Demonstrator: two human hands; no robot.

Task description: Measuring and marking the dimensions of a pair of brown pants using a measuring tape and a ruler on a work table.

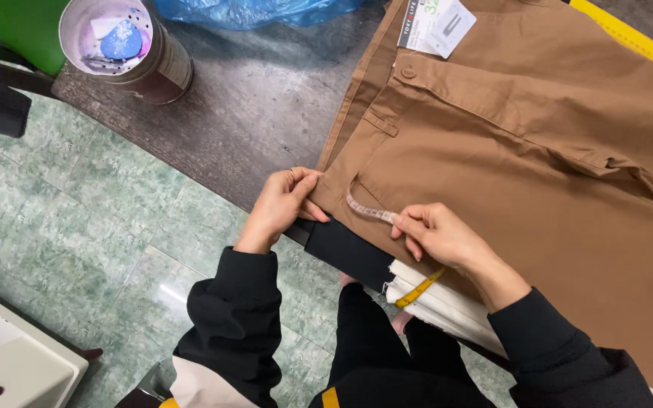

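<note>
Brown trousers (515, 166) lie flat on a dark wooden table (266, 98), with a paper tag (438, 24) at the waistband. My left hand (281, 205) pinches the waistband corner at the table's edge, holding one end of a pale measuring tape (370, 211). My right hand (440, 234) presses the tape's other part onto the fabric a short way along the waistband. A yellow stretch of the tape (419, 289) hangs below my right wrist. Black cloth (349, 253) and white cloth (440, 306) hang from under the trousers.
A round tin (126, 47) holding chalk pieces stands on the table's far left corner. Blue plastic (251, 11) lies at the back. A yellow ruler (629, 38) crosses the top right. Below is a green tiled floor (77, 211) and a white box (17, 370).
</note>
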